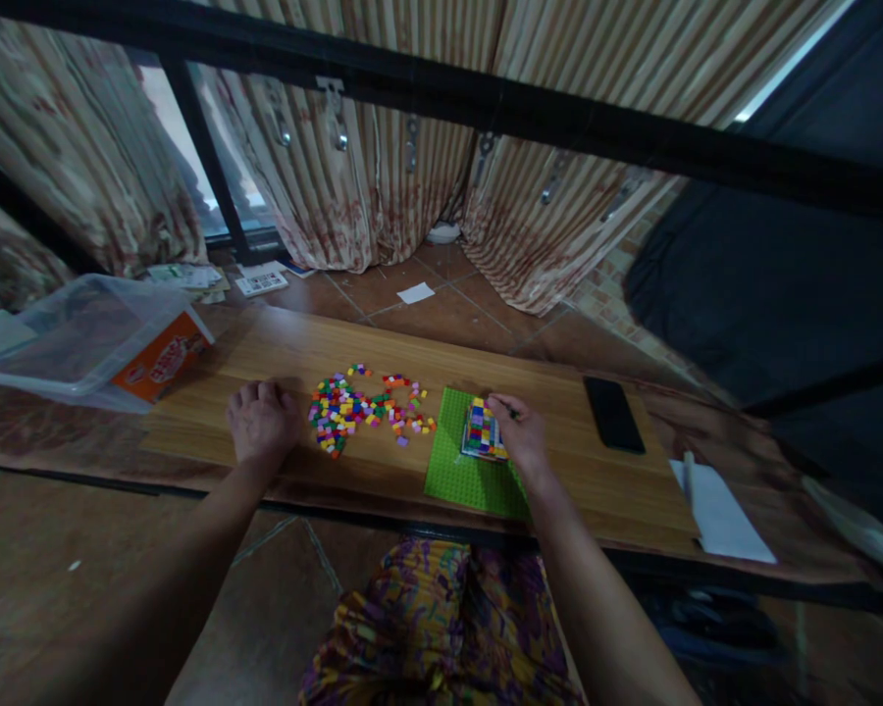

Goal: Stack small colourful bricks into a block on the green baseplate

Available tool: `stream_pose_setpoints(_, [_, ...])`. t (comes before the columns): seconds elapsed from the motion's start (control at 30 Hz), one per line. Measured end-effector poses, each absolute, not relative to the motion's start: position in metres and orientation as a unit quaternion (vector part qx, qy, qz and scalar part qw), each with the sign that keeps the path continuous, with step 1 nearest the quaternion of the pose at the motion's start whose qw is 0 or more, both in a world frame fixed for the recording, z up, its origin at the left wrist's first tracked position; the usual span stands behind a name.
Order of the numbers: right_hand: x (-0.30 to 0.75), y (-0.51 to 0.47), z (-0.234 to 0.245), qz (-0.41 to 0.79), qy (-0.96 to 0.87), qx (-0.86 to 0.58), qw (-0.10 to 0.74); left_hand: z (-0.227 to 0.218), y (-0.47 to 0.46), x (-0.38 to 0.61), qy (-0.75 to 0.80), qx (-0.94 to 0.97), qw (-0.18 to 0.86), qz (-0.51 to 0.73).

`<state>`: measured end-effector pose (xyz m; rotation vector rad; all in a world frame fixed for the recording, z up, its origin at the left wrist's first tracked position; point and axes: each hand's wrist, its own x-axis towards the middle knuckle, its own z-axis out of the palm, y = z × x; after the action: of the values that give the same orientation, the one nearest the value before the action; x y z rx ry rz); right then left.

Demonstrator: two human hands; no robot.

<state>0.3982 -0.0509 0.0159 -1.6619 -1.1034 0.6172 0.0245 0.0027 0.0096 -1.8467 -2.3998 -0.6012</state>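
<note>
Left hand (pixel 262 422) rests, fingers loosely spread, on the wooden board (pixel 383 478); right hand (pixel 522 431) pinches a small dark piece (pixel 514 413)

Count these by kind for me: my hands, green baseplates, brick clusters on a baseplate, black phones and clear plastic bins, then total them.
Left hand and right hand: 2
Green baseplate: 1
Brick cluster: 1
Black phone: 1
Clear plastic bin: 1
Total: 6
</note>
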Motion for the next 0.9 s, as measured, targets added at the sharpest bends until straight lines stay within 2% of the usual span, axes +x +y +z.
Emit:
stream_pose_setpoints(0.13, [0.394,-0.053,0.020,0.283,-0.437,-0.684,0.512,0.010,0.003,0.025,-0.774,-0.606,0.031,-0.178])
stream_pose_setpoints(0.57, [0.393,-0.056,0.016,0.265,-0.453,-0.677,0.516,0.010,0.002,0.026,-0.776,-0.600,0.024,-0.194])
stream_pose_setpoints(0.77, [0.415,-0.064,0.006,0.293,-0.309,-0.650,0.629,0.011,0.002,0.026,-0.780,-0.594,0.012,-0.198])
stream_pose_setpoints(0.9, [0.426,-0.068,-0.002,0.303,-0.300,-0.651,0.628,0.012,0.003,0.026,-0.780,-0.592,0.010,-0.203])
